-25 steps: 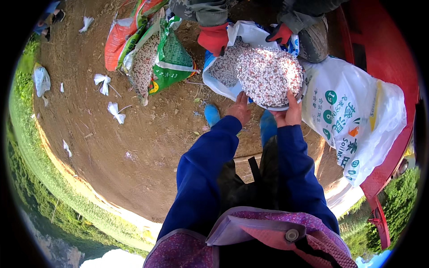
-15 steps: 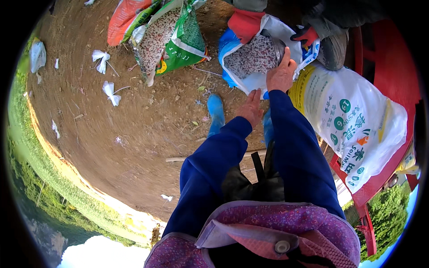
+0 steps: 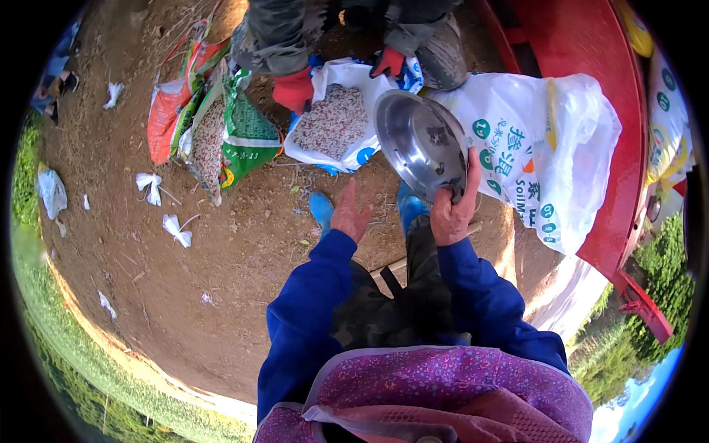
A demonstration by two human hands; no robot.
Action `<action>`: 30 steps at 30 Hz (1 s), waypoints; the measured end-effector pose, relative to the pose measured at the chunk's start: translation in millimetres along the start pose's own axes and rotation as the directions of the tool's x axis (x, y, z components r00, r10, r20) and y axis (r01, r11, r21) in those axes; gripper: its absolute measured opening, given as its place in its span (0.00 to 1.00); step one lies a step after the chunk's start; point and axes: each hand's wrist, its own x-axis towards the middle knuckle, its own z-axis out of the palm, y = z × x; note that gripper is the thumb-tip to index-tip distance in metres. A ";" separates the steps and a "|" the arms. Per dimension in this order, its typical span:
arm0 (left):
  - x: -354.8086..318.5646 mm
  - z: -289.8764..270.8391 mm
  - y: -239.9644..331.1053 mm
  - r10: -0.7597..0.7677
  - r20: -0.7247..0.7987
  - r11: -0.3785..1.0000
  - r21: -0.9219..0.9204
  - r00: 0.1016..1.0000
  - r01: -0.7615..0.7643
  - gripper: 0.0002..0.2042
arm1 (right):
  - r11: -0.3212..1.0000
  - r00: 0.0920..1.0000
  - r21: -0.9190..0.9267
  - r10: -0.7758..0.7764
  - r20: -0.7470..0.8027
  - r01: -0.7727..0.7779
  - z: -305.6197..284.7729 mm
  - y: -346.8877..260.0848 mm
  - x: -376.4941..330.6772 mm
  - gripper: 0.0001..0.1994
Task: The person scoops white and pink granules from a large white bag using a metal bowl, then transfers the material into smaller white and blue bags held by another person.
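Right hand (image 3: 453, 215) has a shiny round silver metal basin (image 3: 410, 139) by the rim, left hand (image 3: 350, 214) just loose, thumb out.

Right hand (image 3: 453, 214) gripping tilted metal basin (image 3: 413, 140), left hand (image 3: 350, 214) free, granule-filled sack (image 3: 330, 122) beyond

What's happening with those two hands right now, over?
Right hand gripping shiny round metal basin, tilted. Left hand open, empty. Co-worker's red-gloved hands at white-and-blue plastic sack of speckled granules.

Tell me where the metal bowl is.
In the head view, the metal bowl is right of centre, in the right hand, beside the large white sack.
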 end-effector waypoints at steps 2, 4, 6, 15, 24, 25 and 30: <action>0.1 20.7 34.9 0.087 -0.008 0.992 -0.090 0.996 -0.087 0.39 | 0.990 0.985 0.097 0.113 -0.134 -0.100 -78.0 -9.8 -14.3 0.33; 5.0 18.7 118.4 -0.224 0.157 0.924 -0.279 0.962 0.260 0.40 | 0.994 0.935 0.092 0.085 -0.343 -0.057 -169.4 -7.7 -13.4 0.32; 12.6 26.4 191.2 -0.133 0.154 0.929 -0.325 0.979 0.177 0.41 | 1.000 0.904 0.026 0.008 -0.428 0.004 -263.0 -0.3 -4.0 0.31; 76.0 117.5 396.2 0.242 0.054 0.933 -0.286 0.969 -0.217 0.48 | 0.821 0.993 -0.559 0.077 -0.086 -0.113 -324.4 82.9 134.7 0.34; 119.3 162.7 423.3 -0.028 -0.062 0.957 -0.289 0.998 0.009 0.18 | 0.486 0.884 -0.804 0.458 -0.100 -0.342 -195.9 348.6 163.3 0.32; 121.6 163.3 419.0 -0.084 -0.074 0.919 -0.392 0.994 0.048 0.14 | 0.479 0.876 -0.795 0.463 -0.133 -0.373 -192.8 363.8 158.8 0.32; 121.4 184.5 410.3 -0.190 -0.050 0.843 -0.520 0.981 0.137 0.08 | 0.664 0.888 -0.633 0.452 -0.084 -0.398 -183.4 417.1 144.2 0.37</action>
